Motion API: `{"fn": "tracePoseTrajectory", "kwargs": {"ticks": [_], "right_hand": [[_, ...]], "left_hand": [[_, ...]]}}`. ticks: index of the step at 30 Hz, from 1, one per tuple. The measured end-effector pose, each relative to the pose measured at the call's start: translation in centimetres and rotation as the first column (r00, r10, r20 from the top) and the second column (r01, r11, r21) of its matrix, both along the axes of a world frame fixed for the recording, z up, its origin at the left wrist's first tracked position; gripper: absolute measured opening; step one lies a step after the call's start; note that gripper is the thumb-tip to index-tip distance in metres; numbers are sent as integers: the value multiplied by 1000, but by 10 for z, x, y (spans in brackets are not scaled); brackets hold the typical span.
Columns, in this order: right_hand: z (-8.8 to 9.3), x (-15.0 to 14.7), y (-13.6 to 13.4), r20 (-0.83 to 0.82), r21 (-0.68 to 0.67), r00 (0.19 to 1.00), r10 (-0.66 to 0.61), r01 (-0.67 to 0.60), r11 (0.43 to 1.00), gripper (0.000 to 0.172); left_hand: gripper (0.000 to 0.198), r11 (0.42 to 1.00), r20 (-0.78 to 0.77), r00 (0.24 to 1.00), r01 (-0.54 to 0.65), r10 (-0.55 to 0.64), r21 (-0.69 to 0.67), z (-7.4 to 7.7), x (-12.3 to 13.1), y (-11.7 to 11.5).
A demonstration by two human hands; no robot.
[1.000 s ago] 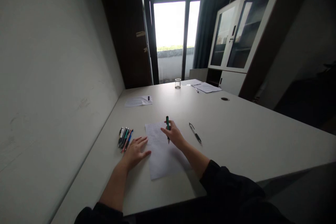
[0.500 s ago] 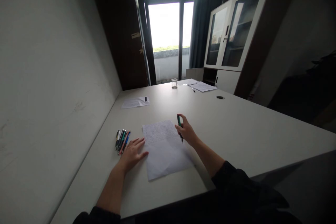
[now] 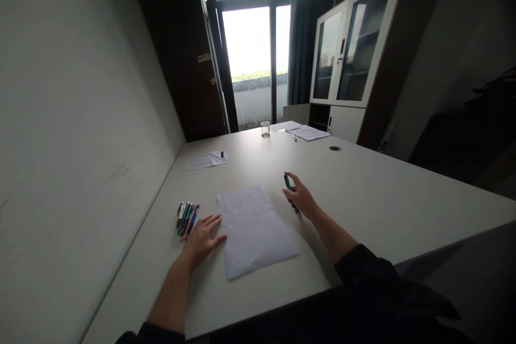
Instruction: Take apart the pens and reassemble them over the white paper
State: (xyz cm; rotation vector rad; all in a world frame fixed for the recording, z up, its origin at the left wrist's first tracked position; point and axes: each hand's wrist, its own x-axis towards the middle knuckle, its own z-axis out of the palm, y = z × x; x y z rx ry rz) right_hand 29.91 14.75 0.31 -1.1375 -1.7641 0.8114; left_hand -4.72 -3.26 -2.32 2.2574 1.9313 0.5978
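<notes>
Right hand [image 3: 300,196] grasping a green pen [image 3: 287,180], just beyond the right edge of the sheet of paper [image 3: 256,239], above the white counter [image 3: 363,199]. Pen held tilted, its green end out at the fingers; a dark tip shows under the hand, too small to tell whether it meets the counter.

Left hand [image 3: 203,237] released, palm down, fingers spread, holding nothing; thumb and fingertips at the paper's left edge, whether on it or just beside, cannot tell.

Paper lies flat between the hands, slightly skewed, rows of writing across its upper part, lower part blank.

Bundle of pens [image 3: 187,221] just left of the left hand, side by side, white, green, pink and blue among them.

Farther back: wrinkled sheet [image 3: 203,160] on the left, small dark rectangle [image 3: 222,154] at its right end; glass jar [image 3: 265,129] near the far edge; loose papers [image 3: 309,133] right of it, another pen [image 3: 294,137] beside them
</notes>
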Motion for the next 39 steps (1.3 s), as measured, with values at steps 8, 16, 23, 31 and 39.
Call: {"fn": "tracePoseTrajectory", "kwargs": {"ticks": [8, 16, 23, 31, 39], "right_hand": [[-2, 17, 10, 74, -17, 997, -34, 35, 999, 58], [-6, 17, 14, 121, 45, 990, -78, 73, 996, 60], [-12, 22, 21, 221, 20, 973, -68, 65, 998, 56], [-21, 24, 29, 374, 128, 920, -115, 71, 989, 58], [-33, 24, 37, 467, 188, 868, -166, 86, 978, 55]], "left_hand": [[63, 1000, -10, 1000, 8, -7, 8, -2, -1, 1], [60, 1000, 4, 1000, 13, -13, 4, -2, -1, 1], [58, 1000, 3, 1000, 10, -10, 11, 0, 0, -1], [54, 997, 8, 999, 34, -34, 64, 3, 1, -2], [32, 988, 98, 995, -11, -5, 155, 7, 6, -2]]}}
